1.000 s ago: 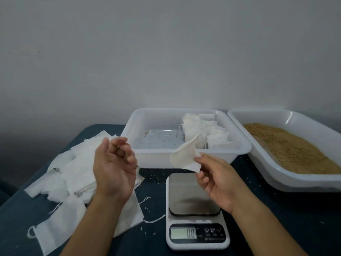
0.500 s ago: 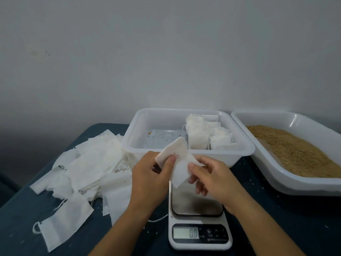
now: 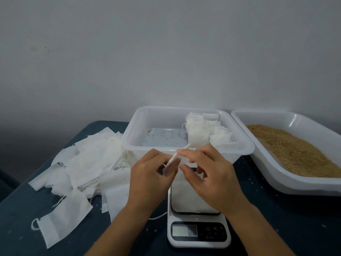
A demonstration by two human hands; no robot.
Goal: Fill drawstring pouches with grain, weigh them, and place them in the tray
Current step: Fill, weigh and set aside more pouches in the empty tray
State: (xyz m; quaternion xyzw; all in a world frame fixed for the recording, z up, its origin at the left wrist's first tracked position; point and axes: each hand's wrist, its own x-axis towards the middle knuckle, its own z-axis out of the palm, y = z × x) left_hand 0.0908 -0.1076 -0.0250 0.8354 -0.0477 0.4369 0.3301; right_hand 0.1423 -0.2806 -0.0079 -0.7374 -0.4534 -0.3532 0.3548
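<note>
White pouch (image 3: 173,160), edge-on and slanting up-right, pinched by left hand (image 3: 149,178) and right hand (image 3: 208,176).

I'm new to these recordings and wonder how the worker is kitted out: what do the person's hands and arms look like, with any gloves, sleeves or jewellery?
Both are bare. The left hand and right hand wear no gloves, and no rings, watch or wristband show. The forearms are uncovered down to the bottom edge of the picture, so no sleeve is in view. Fingernails look short and unpainted.
</note>
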